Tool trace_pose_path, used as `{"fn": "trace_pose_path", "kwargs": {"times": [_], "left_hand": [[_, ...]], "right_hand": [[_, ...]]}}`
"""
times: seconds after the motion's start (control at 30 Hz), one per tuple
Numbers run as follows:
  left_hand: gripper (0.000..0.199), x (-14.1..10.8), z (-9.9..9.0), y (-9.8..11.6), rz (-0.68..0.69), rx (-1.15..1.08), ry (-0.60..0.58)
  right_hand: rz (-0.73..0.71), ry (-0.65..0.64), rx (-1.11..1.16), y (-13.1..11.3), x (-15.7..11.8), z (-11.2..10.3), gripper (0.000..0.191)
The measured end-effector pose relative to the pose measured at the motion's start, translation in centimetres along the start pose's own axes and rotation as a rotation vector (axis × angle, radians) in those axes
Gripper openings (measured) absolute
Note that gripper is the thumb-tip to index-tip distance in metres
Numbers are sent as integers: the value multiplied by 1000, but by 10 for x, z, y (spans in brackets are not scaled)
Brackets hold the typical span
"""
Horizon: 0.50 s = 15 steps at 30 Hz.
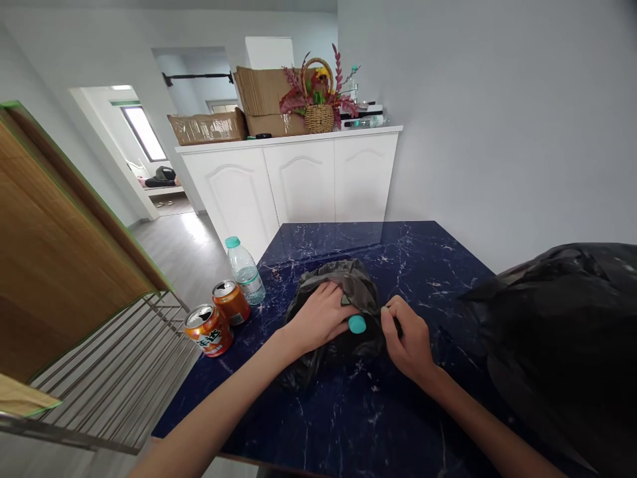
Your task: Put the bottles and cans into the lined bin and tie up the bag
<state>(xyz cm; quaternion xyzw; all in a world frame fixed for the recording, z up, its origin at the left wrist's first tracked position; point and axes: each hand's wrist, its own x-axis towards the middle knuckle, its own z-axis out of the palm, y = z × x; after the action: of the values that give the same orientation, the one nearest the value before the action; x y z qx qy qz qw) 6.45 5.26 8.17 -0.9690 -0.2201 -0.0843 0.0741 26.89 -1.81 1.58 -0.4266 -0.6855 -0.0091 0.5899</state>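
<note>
The blue marbled table [318, 438] extended forward from the person's position. The large black bag [562, 345] occupied its right side; the metal rack [119, 398], carrying a wooden panel [64, 259], stood to the left. The right hand [409, 338] was closed at the fingertips, with thumb and forefinger pinching the rim of the small black bag [343, 269]; its remaining fingers were curled. The left hand [321, 317] was inserted in the mouth of that bag, fingers partly extended and their tips hidden. Its thumb and forefinger were set just beside the teal cap of the bagged bottle [357, 324]; whether they gripped it could not be determined. The bagged bottle lay within the bag opening, between the hands, cap toward the person. The small bag rested at mid-table.

Along the left table edge, the front can [209, 335], the rear can [232, 307] and the standing bottle [247, 275] were arranged in sequence, all upright. Beyond the table stood the white cabinet [301, 176], supporting two cardboard boxes [212, 128] and a flower basket [319, 118]. A doorway [94, 119] was located at the far left.
</note>
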Motion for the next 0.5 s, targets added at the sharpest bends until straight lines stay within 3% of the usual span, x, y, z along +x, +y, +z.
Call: {"fn": "trace_pose_path", "kwargs": {"times": [0.13,0.23,0.33,0.5], "left_hand": [[44,-37,-34,14,-173,-358,210],[42,-73,-65,33,-271,-677,311],[37,-120,-91,48,-472,-863,437],[34,-196,-118,52,-838,-911,922]], "right_hand": [[82,40,-34,7,0,-2,34],[136,59,-65,13,-3,-2,36],[168,51,-81,17,-6,-2,39],[180,16,-92,18,-11,0,41]]}}
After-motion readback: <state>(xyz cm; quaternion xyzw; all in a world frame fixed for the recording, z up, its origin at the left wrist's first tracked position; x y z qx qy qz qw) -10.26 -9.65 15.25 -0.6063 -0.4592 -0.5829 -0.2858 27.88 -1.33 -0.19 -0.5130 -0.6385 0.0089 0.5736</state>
